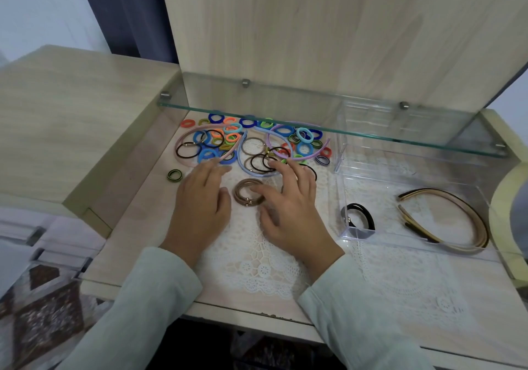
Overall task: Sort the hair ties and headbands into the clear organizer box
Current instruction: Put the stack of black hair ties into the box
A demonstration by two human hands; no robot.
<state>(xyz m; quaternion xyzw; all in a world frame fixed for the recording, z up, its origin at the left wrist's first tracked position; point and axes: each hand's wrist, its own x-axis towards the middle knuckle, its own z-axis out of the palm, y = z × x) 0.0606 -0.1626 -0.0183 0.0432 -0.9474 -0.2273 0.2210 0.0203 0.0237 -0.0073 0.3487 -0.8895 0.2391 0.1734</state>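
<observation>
A heap of coloured hair ties (228, 138) lies under the glass shelf, mixed with a pink headband (197, 132), a blue headband (243, 164) and a lilac headband (300, 125). A small stack of brown hair ties (243, 191) lies between my hands. My left hand (200, 207) rests flat, its fingertips touching the pink headband's end. Fingers spread, my right hand (291, 209) lies over thin black ties (261, 162), its thumb touching the brown stack. The clear organizer box (340, 198) at the right holds black ties (363, 215) and tan headbands (457, 221).
A glass shelf (314, 124) juts out low over the pile and the back of the box. A green-black tie (175, 175) lies apart at the left. A lace mat (257, 267) covers the desk. A raised wooden side panel (71, 112) bounds the left.
</observation>
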